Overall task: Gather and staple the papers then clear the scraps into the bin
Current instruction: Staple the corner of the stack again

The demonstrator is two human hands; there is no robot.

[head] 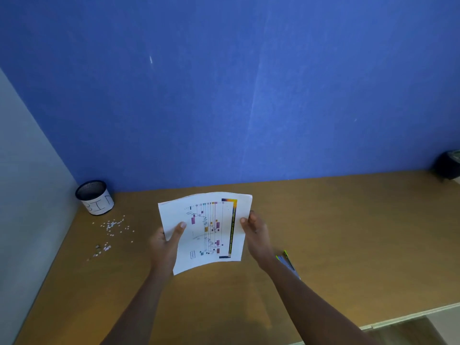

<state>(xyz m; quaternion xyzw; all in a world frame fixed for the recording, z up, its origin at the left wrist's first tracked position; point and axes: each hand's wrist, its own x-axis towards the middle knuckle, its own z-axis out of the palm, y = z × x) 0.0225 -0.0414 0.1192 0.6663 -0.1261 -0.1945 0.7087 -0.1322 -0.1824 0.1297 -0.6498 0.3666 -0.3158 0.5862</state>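
L grip (165, 242) & R grip (257, 235) both pinch papers (206, 227) | bin (95, 200) marked "BIN" | scraps (112, 226) beside

Arms forward, left hand (166, 243), right hand (257, 235) each pinching the papers (211, 235)

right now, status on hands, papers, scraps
Left hand and right hand grip the papers, lifted. Stapler on desk, partly behind right arm. Scraps loose near bin.

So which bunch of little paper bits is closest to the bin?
The bigger bunch of scraps, spread out right in front of the bin. The smaller bunch sits farther from it, nearer the person.
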